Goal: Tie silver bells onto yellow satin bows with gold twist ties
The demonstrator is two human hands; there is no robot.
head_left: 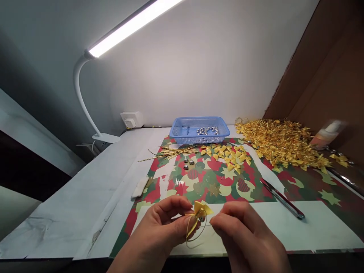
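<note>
My left hand (pixel 167 227) pinches a small yellow ribbon bow (pixel 202 208) between thumb and fingers, low in the middle of the view. A silver bell (pixel 201 218) sits just below the middle of the bow, and a loop of thin gold cord (pixel 205 226) hangs round it. Close by on the right, my right hand (pixel 247 231) has thumb and forefinger pressed together near the cord. Whatever is between those fingertips is too small to make out. Both hands are over the white paper (pixel 318 223) at the table's front edge.
Behind the hands lie three loose bells (pixel 186 161), gold cords (pixel 173 152), and several loose bows (pixel 227 153). A blue basket (pixel 178 133) holds silver bells. At right are a heap of bows (pixel 284 142), a bottle (pixel 327 134) and a slim pointed metal tool (pixel 283 199). A lamp (pixel 81 94) stands left.
</note>
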